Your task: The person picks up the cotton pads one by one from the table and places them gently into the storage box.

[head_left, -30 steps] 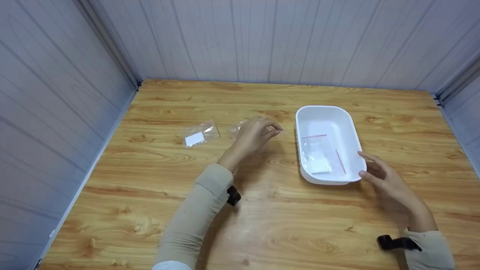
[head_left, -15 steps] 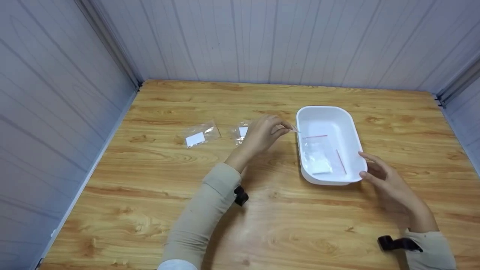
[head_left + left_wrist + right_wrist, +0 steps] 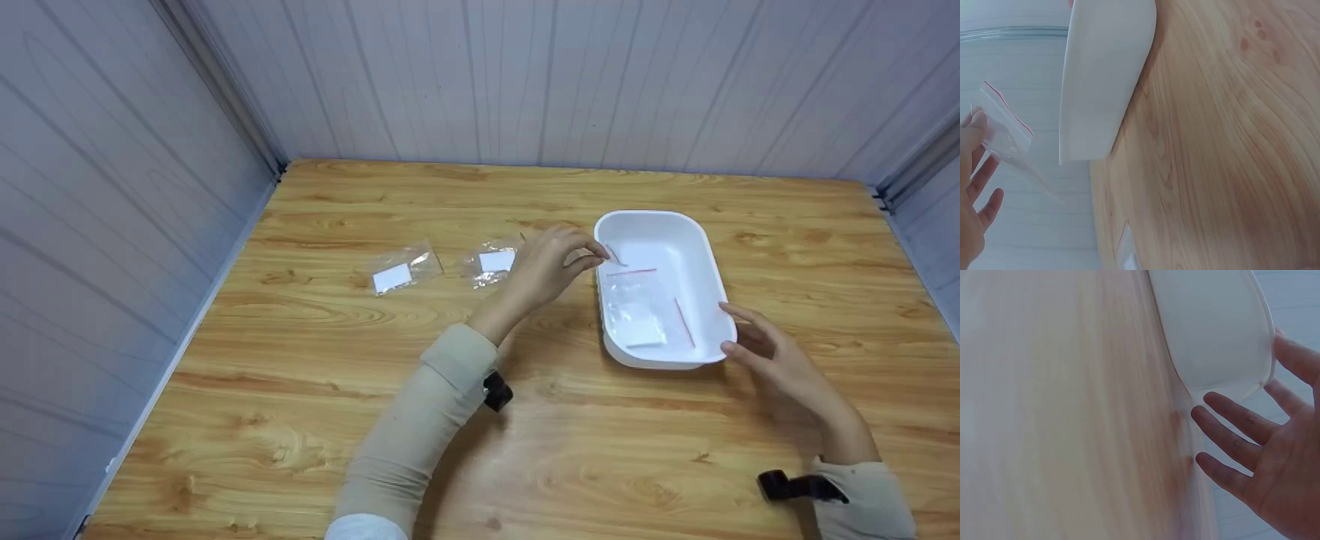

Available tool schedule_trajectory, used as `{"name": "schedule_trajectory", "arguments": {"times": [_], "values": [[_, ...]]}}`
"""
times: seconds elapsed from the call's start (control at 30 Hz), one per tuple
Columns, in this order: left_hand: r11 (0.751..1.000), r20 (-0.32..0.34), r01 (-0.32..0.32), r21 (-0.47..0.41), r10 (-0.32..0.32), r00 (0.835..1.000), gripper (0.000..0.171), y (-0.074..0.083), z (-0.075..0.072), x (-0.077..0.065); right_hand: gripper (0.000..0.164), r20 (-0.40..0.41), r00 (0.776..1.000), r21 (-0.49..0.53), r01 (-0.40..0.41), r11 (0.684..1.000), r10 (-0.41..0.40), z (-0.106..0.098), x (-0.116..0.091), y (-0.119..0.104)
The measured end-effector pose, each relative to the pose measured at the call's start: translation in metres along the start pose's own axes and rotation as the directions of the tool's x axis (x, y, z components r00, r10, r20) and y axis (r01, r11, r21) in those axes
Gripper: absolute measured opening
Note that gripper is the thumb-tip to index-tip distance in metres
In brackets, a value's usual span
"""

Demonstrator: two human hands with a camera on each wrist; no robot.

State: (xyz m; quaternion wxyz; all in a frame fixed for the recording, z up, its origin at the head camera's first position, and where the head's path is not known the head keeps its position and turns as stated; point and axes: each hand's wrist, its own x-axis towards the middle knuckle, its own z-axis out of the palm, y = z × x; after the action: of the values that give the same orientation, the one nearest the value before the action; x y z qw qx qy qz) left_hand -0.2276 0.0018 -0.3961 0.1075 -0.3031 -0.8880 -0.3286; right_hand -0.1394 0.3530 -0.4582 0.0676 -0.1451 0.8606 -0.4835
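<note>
In the head view, the left hand point(image 3: 551, 262) is pinching a small clear zip bag point(image 3: 615, 256) by its edge, between thumb and fingers. The bag hangs just inside the far left corner of a white rectangular basin point(image 3: 686, 262), above its floor. I judge that the step in hand is putting this bag into the basin; the next move would call for a little lowering and then loosening of the pinch. In the basin lie clear zip bags point(image 3: 634, 304), which seem to be two, overlapping, with red strips and a white flat piece visible near the near end. On the wooden table point(image 3: 300, 435), left of the basin, lie two more bags, the farther left one point(image 3: 405, 268) and the one point(image 3: 495, 261) beside the left forearm, each with a white insert.

In the left wrist view, the red zip strip point(image 3: 1009, 109) of the pinched bag shows clearly; whether something is inside, I cannot tell.

In the right wrist view, the right hand point(image 3: 1275, 455) touches the basin's rim with two digits, while the other fingers are spread, without clasping; probably it steadies the basin.
</note>
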Motion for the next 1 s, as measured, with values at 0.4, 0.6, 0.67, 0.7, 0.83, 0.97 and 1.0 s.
{"name": "schedule_trajectory", "arguments": {"times": [0.4, 0.6, 0.67, 0.7, 0.83, 0.97, 1.0], "values": [[0.998, 0.032, -0.064, -0.02, 0.065, 0.997, 0.014, 0.016, 0.009, 0.01, 0.057, -0.004, 1.0, -0.025, -0.019, 0.999, 0.019, 0.001, 0.0, 0.0], [0.994, 0.007, -0.096, -0.049, 0.096, 0.995, 0.013, 0.024, 0.014, 0.014, 0.057, -0.005, 1.0, -0.028, -0.009, 1.0, 0.009, 0.001, 0.0, 0.001], [0.993, -0.007, -0.083, -0.081, 0.083, 0.997, 0.013, 0.027, 0.017, 0.015, 0.056, -0.009, 1.0, -0.024, -0.001, 1.0, 0.001, 0.001, 0.0, 0.001], [0.992, -0.014, -0.074, -0.098, 0.073, 0.997, 0.012, 0.028, 0.018, 0.015, 0.056, -0.011, 1.0, -0.024, 0.005, 1.0, -0.005, 0.001, 0.0, 0.001], [0.988, -0.032, -0.046, -0.149, 0.042, 0.999, 0.012, 0.031, 0.025, 0.017, 0.055, -0.017, 0.999, -0.025, 0.026, 0.999, -0.027, 0.001, 0.0, 0.001], [0.988, -0.036, -0.059, -0.145, 0.054, 0.998, 0.012, 0.035, 0.032, 0.02, 0.056, -0.013, 0.999, -0.035, 0.031, 0.999, -0.031, 0.001, 0.0, -0.001], [0.988, -0.037, -0.064, -0.143, 0.059, 0.998, 0.013, 0.036, 0.033, 0.02, 0.056, -0.011, 0.999, -0.038, 0.03, 0.999, -0.031, 0.001, 0.001, -0.001]]}}
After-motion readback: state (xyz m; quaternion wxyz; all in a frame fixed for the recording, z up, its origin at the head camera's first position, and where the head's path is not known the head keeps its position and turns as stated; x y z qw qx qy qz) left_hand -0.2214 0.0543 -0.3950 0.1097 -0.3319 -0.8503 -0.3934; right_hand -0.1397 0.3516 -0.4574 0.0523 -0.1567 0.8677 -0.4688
